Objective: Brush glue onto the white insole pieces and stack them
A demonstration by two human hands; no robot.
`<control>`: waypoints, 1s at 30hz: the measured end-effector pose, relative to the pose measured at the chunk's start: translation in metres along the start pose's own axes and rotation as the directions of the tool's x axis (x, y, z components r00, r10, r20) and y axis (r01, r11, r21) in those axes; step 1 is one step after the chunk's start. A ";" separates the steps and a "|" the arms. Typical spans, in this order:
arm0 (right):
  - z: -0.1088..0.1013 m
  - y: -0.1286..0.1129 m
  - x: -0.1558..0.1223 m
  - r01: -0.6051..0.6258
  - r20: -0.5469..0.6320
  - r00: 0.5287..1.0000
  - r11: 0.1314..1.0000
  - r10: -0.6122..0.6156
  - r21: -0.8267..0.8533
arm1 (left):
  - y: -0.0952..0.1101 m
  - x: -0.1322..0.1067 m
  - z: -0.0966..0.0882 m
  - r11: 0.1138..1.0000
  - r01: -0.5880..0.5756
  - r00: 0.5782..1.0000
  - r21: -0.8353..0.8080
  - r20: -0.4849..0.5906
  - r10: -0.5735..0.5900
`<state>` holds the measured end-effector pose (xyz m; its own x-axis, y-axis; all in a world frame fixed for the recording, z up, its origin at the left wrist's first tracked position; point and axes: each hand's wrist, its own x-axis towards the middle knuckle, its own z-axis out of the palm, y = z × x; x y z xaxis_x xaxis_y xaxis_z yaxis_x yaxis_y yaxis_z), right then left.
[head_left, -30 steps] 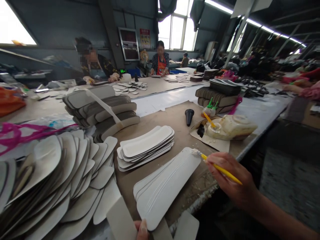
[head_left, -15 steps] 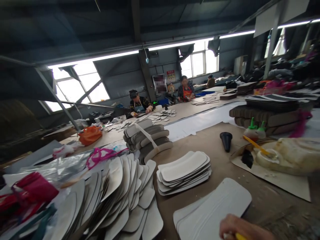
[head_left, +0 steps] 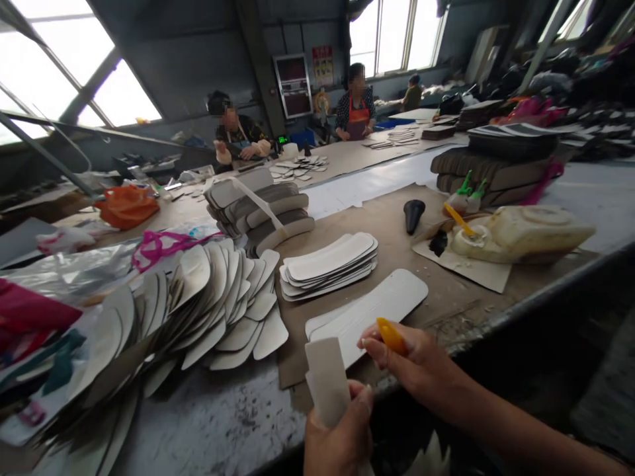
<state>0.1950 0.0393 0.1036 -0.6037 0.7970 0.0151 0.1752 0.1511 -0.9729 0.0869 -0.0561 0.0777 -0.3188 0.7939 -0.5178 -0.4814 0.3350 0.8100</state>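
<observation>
My left hand (head_left: 342,430), at the bottom centre, is closed on pale strips (head_left: 327,377) that stand up from its grip. My right hand (head_left: 401,360) is closed round a yellow-handled tool (head_left: 391,336), whose working end I cannot make out. Just beyond both hands, a few long pale panels with rounded corners (head_left: 377,301) lie overlapped on brown sheeting (head_left: 347,221). Behind them sits a neat stack of curved pale panels (head_left: 330,258). To the left, a large fanned heap of similar panels (head_left: 233,311) covers the table.
A cut-open plastic jug (head_left: 540,231) with a yellow stick (head_left: 459,220) in it lies on the right, near green-tipped bottles (head_left: 464,192) and a black cone (head_left: 413,216). Tied bundles (head_left: 262,205) stand behind. The table edge (head_left: 496,330) runs along the right. Two co-workers (head_left: 354,106) sit across the table.
The view has tilted down and shifted. My left hand has come into view holding pale strips. My right hand, with the yellow-handled tool, now shows fully, close to the left.
</observation>
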 end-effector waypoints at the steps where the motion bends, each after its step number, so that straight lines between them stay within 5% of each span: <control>1: -0.002 0.002 -0.002 -0.021 0.003 1.000 1.000 0.021 -0.008 | -0.002 0.003 0.001 0.999 0.011 1.000 -0.031 -0.014 -0.011; 6: 0.006 0.003 -0.008 -0.154 0.097 0.985 0.982 0.144 0.108 | -0.007 0.005 0.012 0.996 0.018 0.998 -0.092 -0.058 -0.023; 14: 0.008 0.008 -0.011 -0.090 0.003 0.996 0.992 0.090 0.092 | -0.020 0.006 0.015 0.996 -0.075 0.996 -0.058 0.050 0.078; 21: 0.014 0.009 -0.013 -0.315 0.224 0.942 0.892 0.252 0.323 | -0.022 0.004 0.019 0.997 -0.034 0.996 -0.068 0.084 0.040; 24: 0.012 0.012 -0.013 -0.282 0.168 0.955 0.929 0.246 0.239 | -0.022 0.005 0.020 0.996 -0.017 0.994 -0.084 0.111 0.026; 30: 0.002 0.014 -0.010 -0.081 -0.162 0.984 0.995 0.070 -0.064 | -0.029 0.007 0.018 0.986 -0.003 0.995 -0.164 0.095 0.018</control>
<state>0.2015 0.0322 0.0896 -0.4560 0.8898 -0.0158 0.2728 0.1228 -0.9542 0.1129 -0.0509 0.0553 -0.2490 0.8443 -0.4745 -0.6081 0.2451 0.7551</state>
